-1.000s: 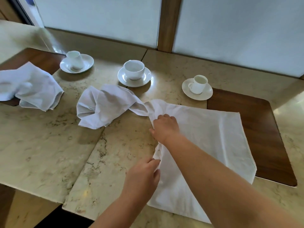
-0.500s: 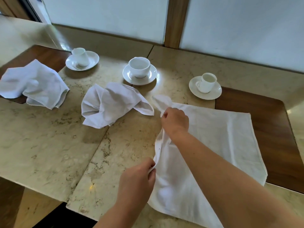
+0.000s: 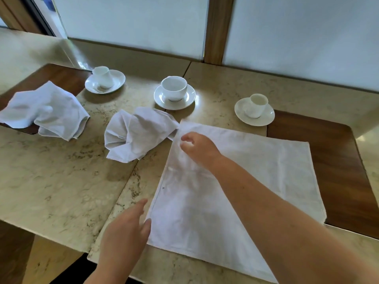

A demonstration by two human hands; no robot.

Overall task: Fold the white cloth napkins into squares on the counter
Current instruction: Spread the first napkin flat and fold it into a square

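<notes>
Flat napkin [image 3: 246, 171] lay spread on counter [image 3: 51, 181]; right hand [image 3: 198, 147] pinched its far-left corner; left hand [image 3: 125, 232] — fingers loose, holding nothing — touched near edge.

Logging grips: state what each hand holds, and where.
Right hand pinches the flat napkin near its far left corner. Left hand, open, holds nothing.

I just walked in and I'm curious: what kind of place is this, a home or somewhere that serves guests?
Probably a cafe, restaurant or hotel dining area. Three white cups on saucers stand in a row on a marble counter, and several white napkins are out for folding. I can't be certain.
</notes>
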